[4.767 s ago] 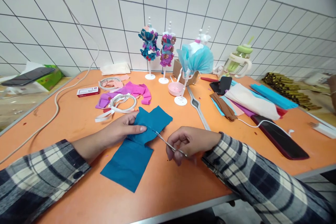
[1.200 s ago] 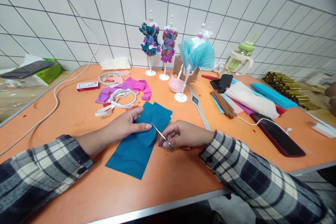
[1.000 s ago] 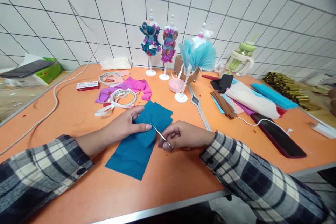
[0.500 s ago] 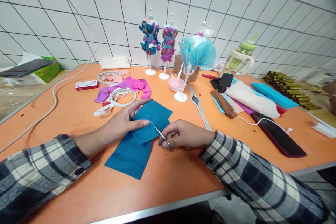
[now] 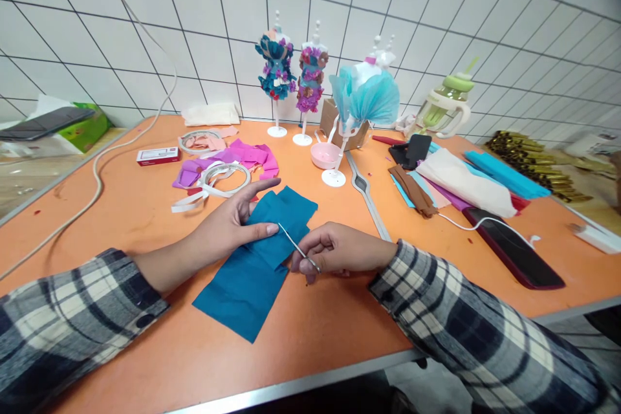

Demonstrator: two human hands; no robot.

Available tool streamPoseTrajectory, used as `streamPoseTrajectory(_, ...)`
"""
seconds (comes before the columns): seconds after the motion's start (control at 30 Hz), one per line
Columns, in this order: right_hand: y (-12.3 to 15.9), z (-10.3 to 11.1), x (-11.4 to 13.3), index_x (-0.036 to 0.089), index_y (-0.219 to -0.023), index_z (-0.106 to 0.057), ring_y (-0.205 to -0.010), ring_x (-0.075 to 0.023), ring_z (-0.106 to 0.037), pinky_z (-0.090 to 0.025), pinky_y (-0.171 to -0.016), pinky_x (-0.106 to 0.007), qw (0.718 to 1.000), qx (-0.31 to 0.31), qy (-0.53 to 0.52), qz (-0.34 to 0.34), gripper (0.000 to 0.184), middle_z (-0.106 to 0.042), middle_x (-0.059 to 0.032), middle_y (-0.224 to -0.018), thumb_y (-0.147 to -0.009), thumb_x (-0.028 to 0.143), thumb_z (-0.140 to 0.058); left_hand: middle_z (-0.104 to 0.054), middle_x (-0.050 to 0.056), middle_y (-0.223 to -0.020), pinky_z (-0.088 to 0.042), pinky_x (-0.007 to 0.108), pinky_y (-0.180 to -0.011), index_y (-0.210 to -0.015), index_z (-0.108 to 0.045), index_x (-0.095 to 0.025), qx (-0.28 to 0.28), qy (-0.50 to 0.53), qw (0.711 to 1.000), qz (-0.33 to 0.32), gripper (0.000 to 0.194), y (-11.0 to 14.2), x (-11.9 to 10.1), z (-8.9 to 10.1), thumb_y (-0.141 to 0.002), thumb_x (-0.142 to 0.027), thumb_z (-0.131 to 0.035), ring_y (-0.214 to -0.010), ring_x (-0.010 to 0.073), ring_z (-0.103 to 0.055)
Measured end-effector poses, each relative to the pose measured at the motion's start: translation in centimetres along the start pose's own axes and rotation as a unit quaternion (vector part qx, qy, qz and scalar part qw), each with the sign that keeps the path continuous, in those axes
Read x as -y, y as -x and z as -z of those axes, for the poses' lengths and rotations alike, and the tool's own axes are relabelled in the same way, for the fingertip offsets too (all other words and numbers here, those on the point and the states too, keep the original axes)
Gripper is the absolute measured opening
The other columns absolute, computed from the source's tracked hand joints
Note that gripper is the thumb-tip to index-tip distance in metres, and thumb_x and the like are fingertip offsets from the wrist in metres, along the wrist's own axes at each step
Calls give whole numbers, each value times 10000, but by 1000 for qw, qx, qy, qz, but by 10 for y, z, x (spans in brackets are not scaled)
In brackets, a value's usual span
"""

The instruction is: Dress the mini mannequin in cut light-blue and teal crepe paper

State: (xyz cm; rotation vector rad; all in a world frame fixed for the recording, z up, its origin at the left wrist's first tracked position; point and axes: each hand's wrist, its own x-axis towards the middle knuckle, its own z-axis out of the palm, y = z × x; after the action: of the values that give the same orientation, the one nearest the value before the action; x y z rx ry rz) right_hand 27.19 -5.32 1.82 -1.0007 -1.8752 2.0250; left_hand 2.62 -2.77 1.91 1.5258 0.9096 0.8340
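My left hand (image 5: 242,223) grips a folded sheet of teal crepe paper (image 5: 247,297) between thumb and fingers, the index finger stretched out above it. Part of the paper hangs toward the front of the table. In my right hand (image 5: 330,249) is a small pair of scissors (image 5: 295,246), fingers closed around the handles. One slim metal blade lies over the face of the paper, its tip close to my left thumb. The other blade is hidden.
Behind my hands are tape rolls (image 5: 226,193), purple paper scraps (image 5: 247,154), a pink bowl (image 5: 326,155) and dressed mini mannequins (image 5: 275,71). A phone (image 5: 514,249), paper rolls (image 5: 466,184) and a green-lidded bottle (image 5: 444,107) are on the right. A white cable (image 5: 99,174) runs along the left.
The teal paper has turned slightly, its lower piece swinging outward at the front. The scissors' blade has shifted a little on it. Both hands stay nearly in place.
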Motion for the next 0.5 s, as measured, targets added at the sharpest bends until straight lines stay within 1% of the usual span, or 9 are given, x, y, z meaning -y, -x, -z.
streamPoseTrajectory(0.13, 0, 0, 0, 136, -1010, -712, -464, -38, -391, -259, -364, -169, 1000, 2, -4, 8, 532, -686, -2, -772, -811, 629, -735, -673, 12, -904, -528, 210, -538, -1489, -428, -190, 3, 6, 1000, 3, 865, 0, -1, -1, -747, -329, -851, -673, 139, -598)
streamPoseTrajectory(0.23, 1, -1, 1, 133, -986, -717, -459, -39, -396, -247, -361, -169, 1000, -9, -14, 1, 531, -657, 11, -722, -791, 625, -753, -685, 36, -971, -540, 212, -551, -1493, -420, -187, 6, 14, 1000, 6, 874, 1, -2, 0, -744, -322, -851, -701, 145, -614)
streamPoseTrajectory(0.4, 1, -1, 1, 134, -999, -725, -459, -36, -395, -251, -368, -163, 1000, -10, -13, -9, 518, -662, 9, -728, -782, 602, -770, -691, 48, -995, -563, 223, -571, -1508, -387, -179, 14, 25, 1000, 10, 912, 0, -1, 1, -739, -319, -855, -716, 152, -628)
streamPoseTrajectory(0.5, 1, -1, 1, 138, -1003, -728, -481, -48, -411, -260, -366, -162, 1000, -10, -10, -2, 515, -652, 7, -724, -787, 604, -764, -691, 34, -950, -546, 208, -550, -1502, -395, -181, 14, 27, 999, 8, 900, 0, -1, 0, -740, -313, -855, -683, 141, -618)
